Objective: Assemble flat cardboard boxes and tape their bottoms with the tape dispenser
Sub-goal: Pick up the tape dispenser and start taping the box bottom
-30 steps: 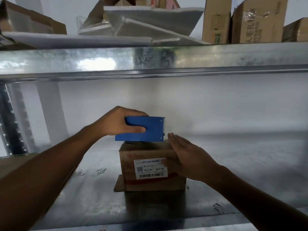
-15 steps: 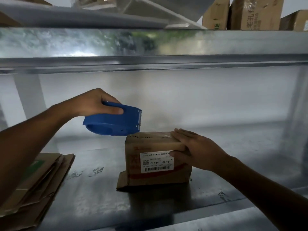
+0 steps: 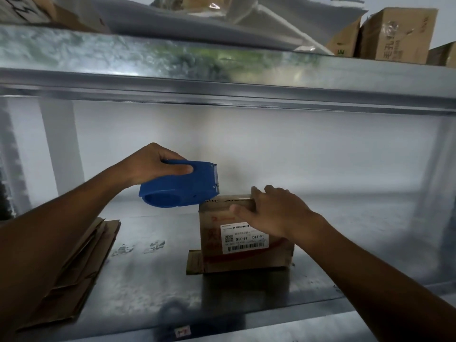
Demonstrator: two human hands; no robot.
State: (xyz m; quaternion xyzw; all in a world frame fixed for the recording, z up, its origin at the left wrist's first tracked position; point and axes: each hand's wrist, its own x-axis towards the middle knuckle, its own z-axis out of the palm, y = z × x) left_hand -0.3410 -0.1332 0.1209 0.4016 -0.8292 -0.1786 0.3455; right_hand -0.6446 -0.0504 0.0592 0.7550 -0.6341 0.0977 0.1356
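Note:
A small brown cardboard box (image 3: 212, 245) with a white barcode label stands on the metal shelf (image 3: 153, 287), one flap sticking out flat at its lower left. My right hand (image 3: 269, 211) lies on the box's top right edge, fingers straight across the top and thumb against the front face. My left hand (image 3: 153, 166) grips the blue tape dispenser (image 3: 182, 188) and holds it in the air just left of and above the box's top left corner, its toothed blade toward the box.
A stack of flat cardboard boxes (image 3: 81, 265) lies on the shelf at the left. The upper shelf beam (image 3: 222, 77) runs across overhead, with cardboard cartons (image 3: 394, 35) and plastic-wrapped sheets (image 3: 259, 18) on top. A white wall backs the shelf.
My left hand has lifted the tape dispenser off the box top and drawn it left and up. My right hand has stayed on the box. The view has shifted, showing the flat boxes.

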